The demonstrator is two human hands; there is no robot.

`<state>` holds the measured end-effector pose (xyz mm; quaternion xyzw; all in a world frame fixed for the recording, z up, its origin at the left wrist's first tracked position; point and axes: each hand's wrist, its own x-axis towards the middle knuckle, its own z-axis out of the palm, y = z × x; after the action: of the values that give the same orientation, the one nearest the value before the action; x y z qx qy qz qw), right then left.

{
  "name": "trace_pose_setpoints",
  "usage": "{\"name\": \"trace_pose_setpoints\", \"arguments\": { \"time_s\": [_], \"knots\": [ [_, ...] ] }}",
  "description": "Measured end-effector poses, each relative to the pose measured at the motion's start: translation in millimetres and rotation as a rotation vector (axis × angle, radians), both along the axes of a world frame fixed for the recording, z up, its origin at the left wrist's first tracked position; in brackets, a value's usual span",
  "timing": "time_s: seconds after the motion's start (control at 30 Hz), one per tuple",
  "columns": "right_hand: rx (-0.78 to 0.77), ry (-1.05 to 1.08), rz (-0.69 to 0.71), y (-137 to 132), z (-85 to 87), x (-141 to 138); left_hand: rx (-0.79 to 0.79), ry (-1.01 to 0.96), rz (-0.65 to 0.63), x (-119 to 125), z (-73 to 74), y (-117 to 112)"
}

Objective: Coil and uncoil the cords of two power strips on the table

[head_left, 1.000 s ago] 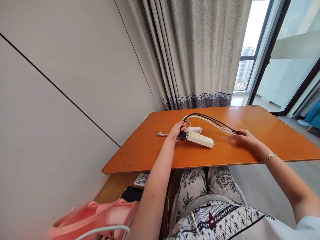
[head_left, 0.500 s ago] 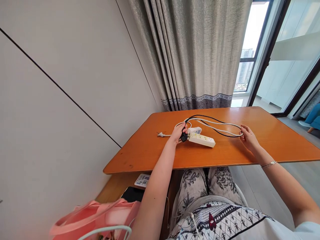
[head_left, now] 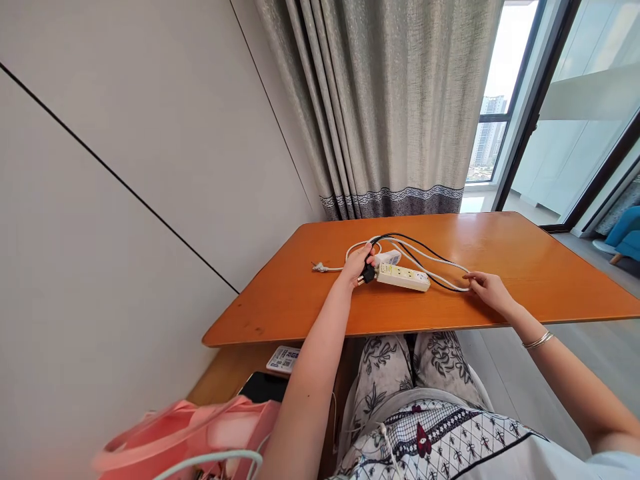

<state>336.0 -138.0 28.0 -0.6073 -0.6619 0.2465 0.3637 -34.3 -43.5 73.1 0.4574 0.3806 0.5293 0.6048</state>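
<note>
Over the table, my left hand (head_left: 358,263) is closed around the near end of the cords, by a black plug (head_left: 369,274). A black cord (head_left: 413,238) and a white cord (head_left: 430,254) run together in a long loop to the right. My right hand (head_left: 487,289) pinches the far end of that loop close to the tabletop. Between the hands lies a cream power strip (head_left: 403,277), with a second white power strip (head_left: 388,258) partly hidden behind it. A white plug (head_left: 320,267) rests on the wood left of my left hand.
The orange-brown wooden table (head_left: 280,300) meets a pale wall on the left. A grey curtain (head_left: 405,100) hangs behind it. Below its left edge are a pink bag (head_left: 215,433), a dark flat object (head_left: 263,387) and a white printed item (head_left: 283,359).
My right hand has moved left and down with the loop's end, bringing it nearer the cream power strip. My left hand has stayed almost in place.
</note>
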Motion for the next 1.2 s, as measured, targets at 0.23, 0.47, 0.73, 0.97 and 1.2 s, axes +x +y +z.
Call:
{"name": "trace_pose_setpoints", "arguments": {
  "time_s": [0.23, 0.47, 0.73, 0.97, 1.2],
  "knots": [
    [0.215, -0.658, 0.181, -10, 1.5, 4, -0.019, -0.029, -0.002, -3, -3.0, 4],
    [0.527, -0.899, 0.150, -3, -1.7, 21, -0.028, -0.030, 0.002, -2, -2.0, 2],
    [0.831, -0.884, 0.414, -18, 12.2, 13, 0.010, 0.038, 0.028, 6, 4.6, -4],
    [0.698, -0.655, 0.743, -50, 71.5, -54, 0.133, 0.149, 0.011, 27, 10.8, -15],
    [0.142, 0.237, 0.871, -29, 131.1, -120, 0.122, 0.192, -0.222, 52, 15.9, -36]
  ]
}}
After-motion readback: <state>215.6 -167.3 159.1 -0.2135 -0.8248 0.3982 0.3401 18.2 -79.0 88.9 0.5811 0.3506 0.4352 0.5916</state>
